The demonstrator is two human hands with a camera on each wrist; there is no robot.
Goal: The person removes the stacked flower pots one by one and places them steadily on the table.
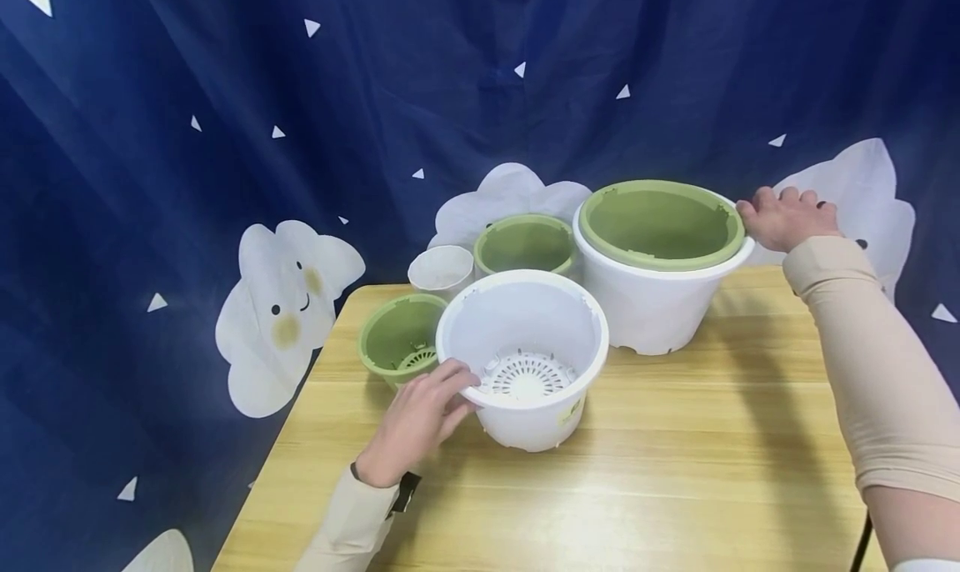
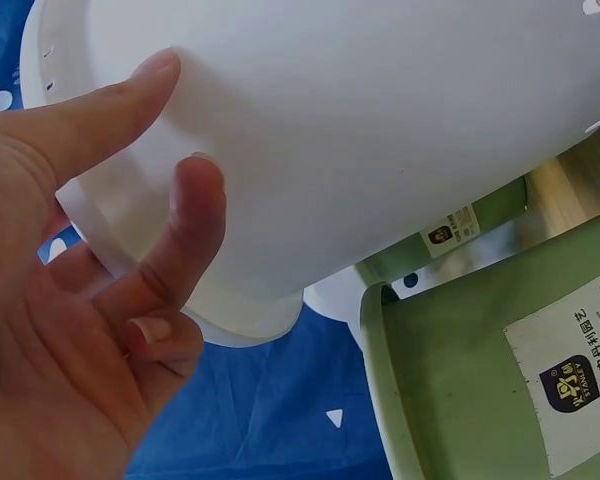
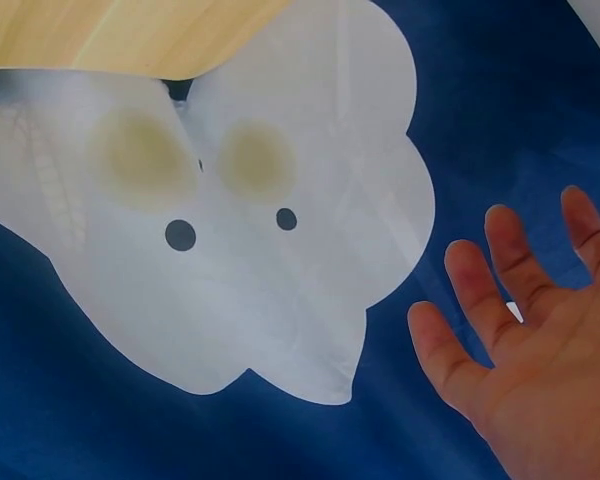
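Observation:
My left hand (image 1: 420, 418) holds the near-left rim of a white flower pot (image 1: 502, 422), which has a slotted round base inside. In the left wrist view the thumb and a finger lie along the outside of the white wall (image 2: 380, 120), with other fingers partly hidden behind the rim. At the back right, my right hand (image 1: 795, 219) is beside the rim of a large white pot (image 1: 645, 305) with a green pot (image 1: 660, 222) nested in it. Its fingers (image 3: 475, 290) are spread and loosely extended in the right wrist view. Whether it touches the rim is hard to tell.
A small green pot (image 1: 397, 334), a small white pot (image 1: 441, 268) and a medium green pot (image 1: 523, 245) stand behind and left of the held pot. The wooden table (image 1: 675, 455) ends at a dark blue curtain (image 1: 420, 72) with white clouds.

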